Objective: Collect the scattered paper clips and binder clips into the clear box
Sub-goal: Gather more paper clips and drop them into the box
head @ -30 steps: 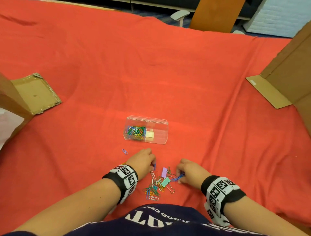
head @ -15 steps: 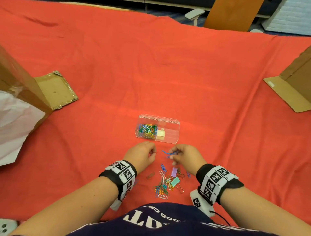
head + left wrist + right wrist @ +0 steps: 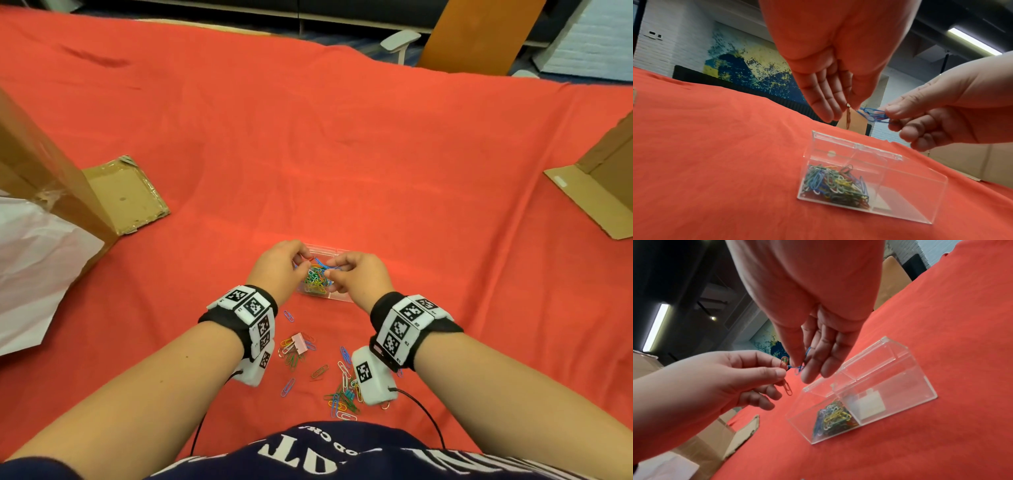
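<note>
Both hands (image 3: 281, 270) (image 3: 359, 277) pinch paper clips (image 3: 873, 114) above one clear box (image 3: 900, 186).

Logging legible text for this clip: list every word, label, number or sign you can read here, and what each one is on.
Shirt: large white letters seen upside down and cut off by the frame edge; no whole word reads.
Wristband on the left wrist and wristband on the right wrist: black-and-white square marker codes, with tiny characters beside them too small to read.
Clear box: no text visible.

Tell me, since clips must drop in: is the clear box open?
Open: the clear box has its lid tipped back, leaving its clip pile uncovered.
</note>
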